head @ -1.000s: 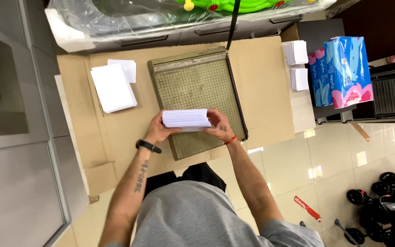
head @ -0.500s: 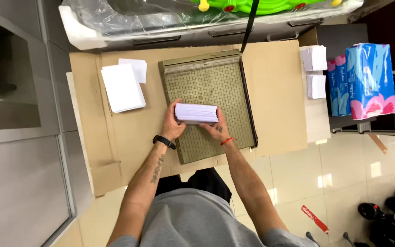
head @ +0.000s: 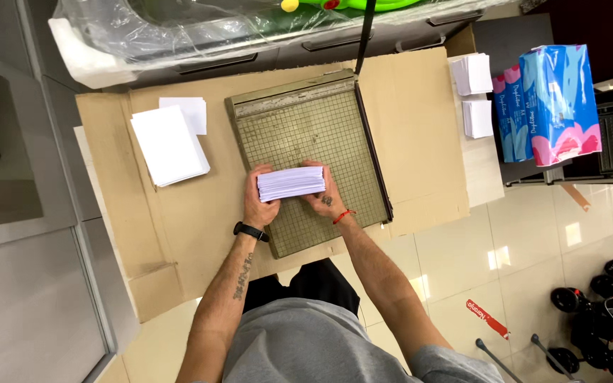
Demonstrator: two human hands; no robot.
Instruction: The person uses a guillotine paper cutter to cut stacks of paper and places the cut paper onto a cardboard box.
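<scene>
Lying at the far left of the cardboard-covered table (head: 179,234) is a loose pile of white sheets (head: 168,145), with a smaller sheet (head: 189,113) tucked under its far corner. Next comes the paper cutter (head: 306,128) — a green gridded board with its blade arm (head: 365,35) raised at the right edge. On the board's near half sits a thick paper stack (head: 291,183), gripped from both ends: the left hand (head: 258,202), a dark band at its wrist, curls its fingers round the stack's left end, and the right hand (head: 324,195), a red string at its wrist, closes round the right end. The stack rests on the grid, well clear of the blade edge. Further right, two small stacks of cut slips (head: 473,74) lie on a white strip — beside them stands a blue and pink tissue pack (head: 548,99)
</scene>
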